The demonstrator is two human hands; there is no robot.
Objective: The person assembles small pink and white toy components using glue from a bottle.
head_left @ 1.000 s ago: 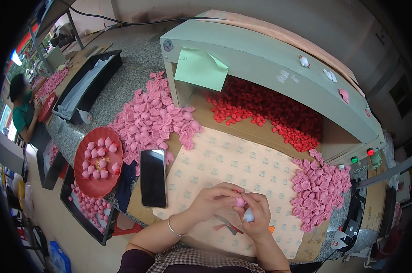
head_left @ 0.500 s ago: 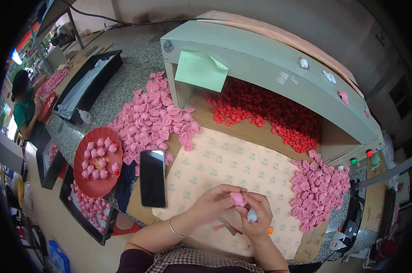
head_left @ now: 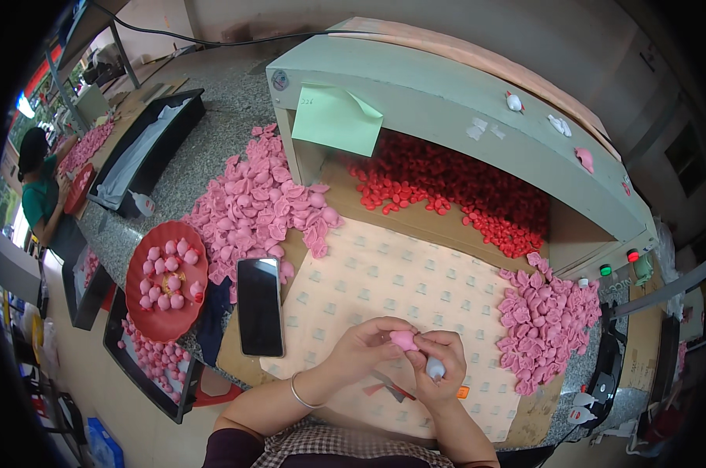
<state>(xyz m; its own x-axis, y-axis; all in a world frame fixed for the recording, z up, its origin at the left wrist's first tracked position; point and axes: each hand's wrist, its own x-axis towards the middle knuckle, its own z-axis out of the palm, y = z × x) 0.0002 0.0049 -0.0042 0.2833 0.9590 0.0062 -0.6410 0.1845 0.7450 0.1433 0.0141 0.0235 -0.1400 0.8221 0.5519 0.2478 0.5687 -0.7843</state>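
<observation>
A small pink rounded piece (head_left: 403,340) is pinched between both hands above the patterned work sheet (head_left: 345,288). My left hand (head_left: 366,343), with a bangle at the wrist, grips it from the left with closed fingers. From the other side, the thumb and fingers of my right hand (head_left: 442,352) press on it. Tucked into my right palm is a small pale squeeze bottle (head_left: 435,369). Under the wrists lie dark and red strips (head_left: 392,388), and an orange item (head_left: 463,392) shows beside my right wrist.
Pink shell pieces heap left (head_left: 247,195) and right (head_left: 544,327). Red pieces (head_left: 501,226) fill a pale green shelf box (head_left: 438,101). A phone (head_left: 260,308) lies left of the sheet, beside a red plate (head_left: 166,316) of pink pieces. Another person (head_left: 41,195) works far left.
Both hands stay in nearly the same place with the pink piece, which has turned slightly. The fingers of my right hand have shifted around it. The camera view has moved a little.
</observation>
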